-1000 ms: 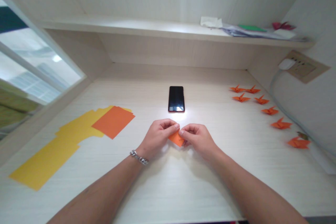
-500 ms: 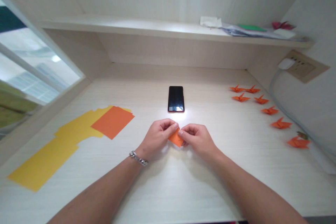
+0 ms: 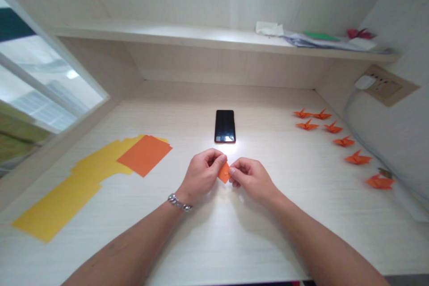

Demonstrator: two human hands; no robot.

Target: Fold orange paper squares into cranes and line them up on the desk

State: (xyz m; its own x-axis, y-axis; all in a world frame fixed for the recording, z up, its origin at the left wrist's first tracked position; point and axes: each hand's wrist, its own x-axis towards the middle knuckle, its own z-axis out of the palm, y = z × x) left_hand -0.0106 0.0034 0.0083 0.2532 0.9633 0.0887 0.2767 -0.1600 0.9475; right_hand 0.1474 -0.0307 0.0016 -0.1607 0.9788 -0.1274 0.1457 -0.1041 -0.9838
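Orange folded paper [image 3: 224, 173]: I see left hand [image 3: 203, 170] and right hand [image 3: 254, 176] pinching it in their fingers [image 3: 237, 173]; black phone [image 3: 225, 126] lies just beyond on worktop [image 3: 194, 246].

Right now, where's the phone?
In the head view, the phone lies mid-picture on the desk, just beyond the left hand and right hand, between the orange sheet and paper birds.
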